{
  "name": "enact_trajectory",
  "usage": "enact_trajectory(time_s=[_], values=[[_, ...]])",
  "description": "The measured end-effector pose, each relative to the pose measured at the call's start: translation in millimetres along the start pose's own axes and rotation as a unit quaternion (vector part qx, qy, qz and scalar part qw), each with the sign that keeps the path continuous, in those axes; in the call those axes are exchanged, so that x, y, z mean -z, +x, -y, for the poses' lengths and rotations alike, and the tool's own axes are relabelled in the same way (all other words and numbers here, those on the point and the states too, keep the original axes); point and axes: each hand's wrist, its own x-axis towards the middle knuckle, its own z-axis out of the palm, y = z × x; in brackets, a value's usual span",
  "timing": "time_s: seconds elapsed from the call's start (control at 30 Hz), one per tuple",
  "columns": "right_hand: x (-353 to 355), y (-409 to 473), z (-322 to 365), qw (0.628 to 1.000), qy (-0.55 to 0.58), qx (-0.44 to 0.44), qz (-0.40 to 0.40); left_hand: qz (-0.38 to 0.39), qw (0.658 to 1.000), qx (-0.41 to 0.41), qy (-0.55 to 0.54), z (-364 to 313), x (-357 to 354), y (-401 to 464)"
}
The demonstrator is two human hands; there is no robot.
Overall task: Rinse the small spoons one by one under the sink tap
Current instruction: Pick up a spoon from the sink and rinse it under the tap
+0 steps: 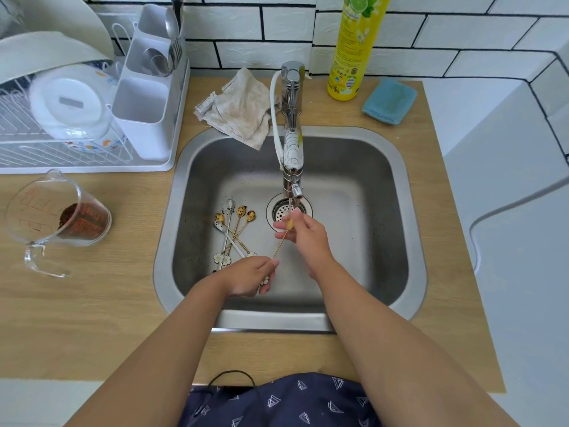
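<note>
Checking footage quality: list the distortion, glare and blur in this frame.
Head view: wide-angle bending curves the tile lines and counter edge; soft daylight, faint glare on the tap and sink wall; the gold spoon under the water is slightly blurred.

white tile wall (277,23) — wooden counter (92,303)

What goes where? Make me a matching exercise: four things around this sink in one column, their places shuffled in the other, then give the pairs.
Things:
1. gold spoon
2. blue sponge
3. measuring jug
4. cloth

Places:
A. lying on the counter left of the sink
B. draped over the sink's back rim
C. held by the left hand and right hand under the tap
D. on the counter beside the yellow bottle

Pairs: 1-C, 2-D, 3-A, 4-B
</note>
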Motion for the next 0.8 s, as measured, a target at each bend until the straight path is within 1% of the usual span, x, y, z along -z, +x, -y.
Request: enact_trajectory(time_s=[0.07, 0.13, 0.2, 0.27, 0.4, 0.5, 0.63, 0.7, 0.8], values=[[1, 2, 2, 0.995, 0.078, -0.038, 0.046, -0.013, 0.993, 0.029, -0.113, -4, 1, 1], [2, 2, 3, 0.989, 0.122, -0.050, 0.069, -0.033, 0.984, 0.039, -0.170, -7, 2, 2], [2, 3, 3, 0.985, 0.153, -0.043, 0.065, -0.044, 0.985, 0.040, -0.164, -8, 3, 2], [3, 3, 2, 0.984, 0.165, -0.034, 0.051, -0.040, 0.988, 0.044, -0.142, -6, 3, 3], [4, 4, -2, 0.997, 0.082, -0.005, 0.015, -0.007, 0.991, 0.056, -0.120, -3, 4, 3], [3, 4, -4, 0.998, 0.058, 0.001, 0.020, -0.002, 0.990, 0.055, -0.128, -3, 5, 3], [4, 5, -1, 0.994, 0.104, -0.028, 0.024, 0.004, 0.988, 0.062, -0.140, -5, 8, 0], [6, 5, 1, 0.991, 0.124, -0.041, 0.039, 0.009, 0.987, 0.066, -0.144, -6, 10, -2], [4, 5, 1, 0.989, 0.133, -0.043, 0.054, 0.013, 0.986, 0.073, -0.146, -7, 11, -4]])
